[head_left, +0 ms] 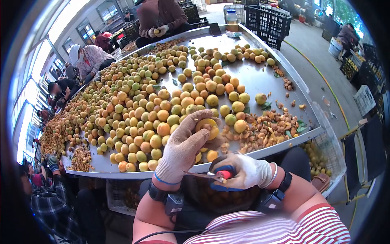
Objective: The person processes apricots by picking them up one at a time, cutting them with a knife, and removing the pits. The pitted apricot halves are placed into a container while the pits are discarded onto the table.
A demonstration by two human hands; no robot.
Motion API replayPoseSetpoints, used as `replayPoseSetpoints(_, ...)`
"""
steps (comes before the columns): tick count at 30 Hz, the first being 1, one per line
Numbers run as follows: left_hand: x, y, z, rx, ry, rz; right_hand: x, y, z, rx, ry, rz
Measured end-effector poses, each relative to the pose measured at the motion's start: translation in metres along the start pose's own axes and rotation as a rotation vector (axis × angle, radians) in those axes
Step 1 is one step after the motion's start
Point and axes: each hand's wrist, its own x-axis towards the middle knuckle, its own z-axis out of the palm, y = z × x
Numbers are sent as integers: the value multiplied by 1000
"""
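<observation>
My left hand (185,146), in a beige knit glove, is closed around a split yellow apricot (208,127) with its stone showing, just above the near edge of the metal table (268,77). My right hand (239,173), in a white glove, grips a small knife with a red and blue handle (221,175); its blade points left under my left wrist. A heap of brown stones (264,130) lies right of my left hand. Yellow and orange apricots (138,110) cover much of the table.
Other people work along the far and left sides of the table; one at the top (160,18) holds a fruit. Black crates (268,20) stand at the far end. A basket of fruit (321,162) hangs below the table's right corner.
</observation>
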Motion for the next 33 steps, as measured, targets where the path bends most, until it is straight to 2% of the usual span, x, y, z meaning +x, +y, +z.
replayPoseSetpoints(2, 1, -3, -7, -5, -7, 7, 1, 2, -6, -75, 30, -82)
replayPoseSetpoints(3, 1, -5, -9, -17, -16, 7, -1, -5, -10, -66, 92, -105)
replayPoseSetpoints(4, 2, -6, -9, -24, -23, 19, 0, -1, -10, -7, 223, -246)
replayPoseSetpoints(6, 3, -8, -10, -39, -85, 24, -9, -12, -8, 227, 458, -155)
replayPoseSetpoints(8, 4, -15, -10, 53, -122, -20, -16, 4, -14, 442, 617, -43)
replayPoseSetpoints(9, 3, -19, -7, 25, -142, -24, -18, 1, -21, 414, 621, -52)
replayPoseSetpoints(10, 2, -21, -5, -4, -167, -34, -15, 6, -22, 398, 664, -186)
replayPoseSetpoints(12, -2, -20, 0, 4, -202, -69, -17, -2, -25, 539, 718, -200)
replayPoseSetpoints(14, -7, -17, 3, 41, -221, -75, -12, -17, -22, 429, 754, -152)
replayPoseSetpoints(16, -11, -13, 6, 53, -228, -50, -9, -21, -17, 512, 845, -216)
replayPoseSetpoints(26, -27, -8, -1, -24, -211, -30, 8, -49, -12, 448, 741, -400)
replayPoseSetpoints(29, -35, -2, -6, -67, -209, -17, 17, -61, -10, 459, 802, -280)
replayPoseSetpoints(33, -42, 2, -10, -113, -232, 92, 30, -92, -3, 544, 901, -377)
